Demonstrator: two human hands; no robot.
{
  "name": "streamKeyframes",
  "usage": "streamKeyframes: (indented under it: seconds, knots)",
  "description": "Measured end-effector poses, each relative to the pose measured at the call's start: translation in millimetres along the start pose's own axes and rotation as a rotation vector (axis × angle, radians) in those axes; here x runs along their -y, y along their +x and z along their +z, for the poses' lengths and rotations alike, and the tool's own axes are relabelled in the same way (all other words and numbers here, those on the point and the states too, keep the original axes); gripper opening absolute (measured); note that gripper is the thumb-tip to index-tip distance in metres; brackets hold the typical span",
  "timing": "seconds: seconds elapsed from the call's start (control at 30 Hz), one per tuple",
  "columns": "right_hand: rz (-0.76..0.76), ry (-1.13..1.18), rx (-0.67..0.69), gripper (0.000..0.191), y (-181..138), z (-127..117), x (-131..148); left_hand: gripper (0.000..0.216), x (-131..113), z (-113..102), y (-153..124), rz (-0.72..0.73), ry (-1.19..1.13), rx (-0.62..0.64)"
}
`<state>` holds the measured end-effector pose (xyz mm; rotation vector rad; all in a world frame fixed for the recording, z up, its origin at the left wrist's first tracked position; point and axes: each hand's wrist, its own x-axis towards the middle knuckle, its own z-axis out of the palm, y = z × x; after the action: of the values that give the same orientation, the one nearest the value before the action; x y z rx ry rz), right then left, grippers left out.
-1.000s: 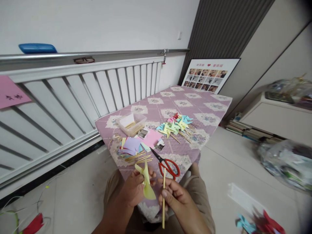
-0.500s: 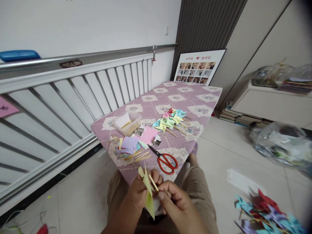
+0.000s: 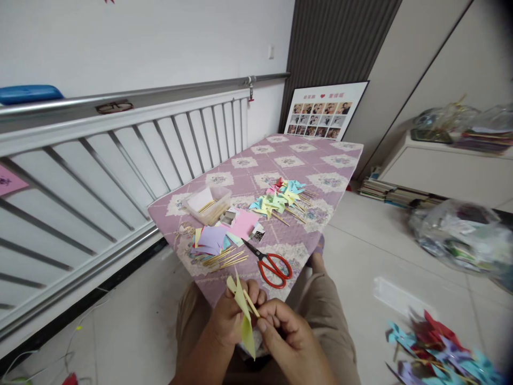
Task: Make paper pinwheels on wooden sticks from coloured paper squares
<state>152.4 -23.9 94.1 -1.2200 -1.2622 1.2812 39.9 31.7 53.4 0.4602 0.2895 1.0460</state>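
Note:
Over my lap, my left hand point(image 3: 232, 313) is closed on a pale yellow paper pinwheel point(image 3: 247, 334), whose blades stand on edge. My right hand point(image 3: 286, 331) pinches a thin wooden stick point(image 3: 251, 303) by its near end. The far end of the stick lies close behind the pinwheel; whether the two are joined I cannot tell. Just beyond my hands, scissors point(image 3: 274, 270) with red handles rest on the cloth, blades pointing away to the left. Left of them are loose wooden sticks point(image 3: 226, 259) and a stack of coloured paper point(image 3: 210, 240).
A clear plastic box point(image 3: 208, 206) with sticks stands on the flowered tablecloth point(image 3: 286, 160). Finished pinwheels point(image 3: 280, 198) lie right of it, and more pinwheels point(image 3: 441, 347) are on the floor. A white radiator point(image 3: 132, 176) runs along the left. Plastic bags point(image 3: 460, 240) sit at right.
The stick has shifted slightly down in my hands, close against the pinwheel. The view has moved a little; the things on the table stay where they were.

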Motion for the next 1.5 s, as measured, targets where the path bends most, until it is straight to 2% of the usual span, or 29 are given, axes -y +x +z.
streamKeyframes:
  seconds: [0.5,0.73,1.1,1.2,1.37,1.5]
  knots:
    - [-0.027,-0.024,0.004,0.020,5,2,-1,0.060,-4,0,1,0.014,0.006,0.005]
    - [-0.026,-0.017,-0.014,0.021,7,4,-1,0.052,-4,-3,0,0.022,-0.003,0.017]
    - [-0.060,-0.067,-0.021,0.016,5,2,-6,0.054,-5,-3,1,0.002,0.028,-0.025]
    - [-0.069,-0.084,-0.032,0.015,6,3,-5,0.052,-5,-3,1,0.015,0.003,0.011]
    - [-0.117,-0.170,-0.048,0.016,6,4,-8,0.050,-7,-1,1,0.001,-0.003,-0.010]
    - [-0.197,-0.262,-0.045,0.016,4,1,-11,0.048,-10,2,1,-0.016,-0.032,0.033]
